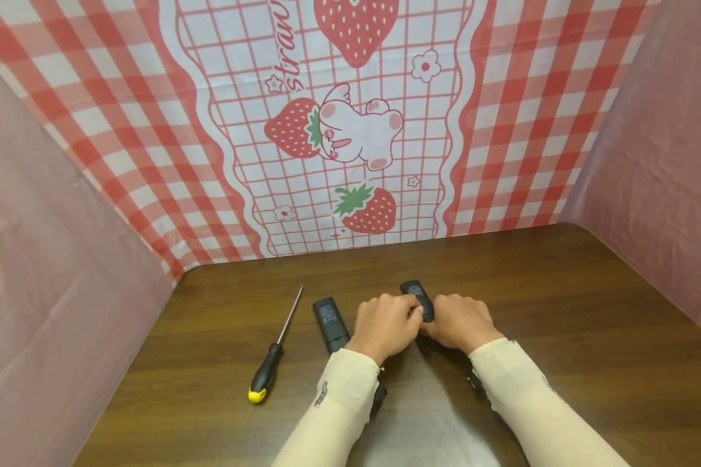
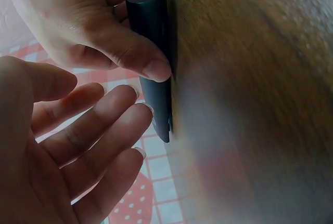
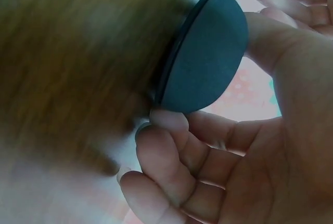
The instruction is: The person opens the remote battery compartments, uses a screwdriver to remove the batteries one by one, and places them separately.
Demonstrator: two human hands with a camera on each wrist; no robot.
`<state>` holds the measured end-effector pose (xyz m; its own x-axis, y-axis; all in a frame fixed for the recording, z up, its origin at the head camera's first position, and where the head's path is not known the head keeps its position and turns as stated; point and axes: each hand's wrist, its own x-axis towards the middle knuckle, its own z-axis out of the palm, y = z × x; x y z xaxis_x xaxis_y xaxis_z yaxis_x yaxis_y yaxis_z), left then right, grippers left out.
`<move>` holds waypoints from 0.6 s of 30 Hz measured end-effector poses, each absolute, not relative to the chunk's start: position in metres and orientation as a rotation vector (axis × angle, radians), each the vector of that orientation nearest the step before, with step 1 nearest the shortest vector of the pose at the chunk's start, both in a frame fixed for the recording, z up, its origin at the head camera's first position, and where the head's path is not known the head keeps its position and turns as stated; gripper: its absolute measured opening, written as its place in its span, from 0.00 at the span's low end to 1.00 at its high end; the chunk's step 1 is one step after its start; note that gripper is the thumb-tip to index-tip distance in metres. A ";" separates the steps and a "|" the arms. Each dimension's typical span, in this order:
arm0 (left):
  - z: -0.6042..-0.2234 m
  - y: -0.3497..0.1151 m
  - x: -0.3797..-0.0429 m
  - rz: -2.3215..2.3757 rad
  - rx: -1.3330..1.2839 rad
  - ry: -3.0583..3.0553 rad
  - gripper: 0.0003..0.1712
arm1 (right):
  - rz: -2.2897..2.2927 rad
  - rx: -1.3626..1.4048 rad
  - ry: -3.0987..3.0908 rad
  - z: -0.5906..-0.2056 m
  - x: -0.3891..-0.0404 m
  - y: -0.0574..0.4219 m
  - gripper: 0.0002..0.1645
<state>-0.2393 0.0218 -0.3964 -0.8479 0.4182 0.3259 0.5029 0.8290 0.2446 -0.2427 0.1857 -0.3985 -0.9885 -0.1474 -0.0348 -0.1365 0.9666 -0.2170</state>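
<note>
A black, narrow, slightly curved case (image 1: 416,295) with small pale print lies between the hands, low over the table. My right hand (image 1: 458,319) grips it, thumb on one side and fingers on the other. The right wrist view shows its smooth, rounded end face (image 3: 208,52). Close by is my left hand (image 1: 385,324), its fingers loosely bent and spread; in the left wrist view the fingertips (image 2: 136,112) are near the case (image 2: 148,21), and whether they touch it I cannot tell.
A second black case (image 1: 329,321) with printed text lies left of the hands, partly hidden by the left wrist. Farther left lies a screwdriver (image 1: 265,373) with a black and yellow handle. Behind the wooden table (image 1: 590,311) hangs a red checked strawberry cloth (image 1: 520,130).
</note>
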 end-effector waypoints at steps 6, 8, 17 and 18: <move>-0.397 0.024 -0.240 -0.488 -0.690 -2.773 0.12 | -0.320 -0.210 3.069 -0.399 -0.242 0.187 0.28; -0.397 0.025 -0.240 -0.492 -0.683 -2.779 0.11 | -0.319 -0.214 3.073 -0.400 -0.242 0.188 0.29; -0.399 0.027 -0.240 -0.503 -0.660 -2.805 0.11 | -0.319 -0.255 3.082 -0.400 -0.241 0.188 0.26; -0.399 0.027 -0.240 -0.505 -0.659 -2.809 0.11 | -0.320 -0.256 3.086 -0.400 -0.241 0.188 0.26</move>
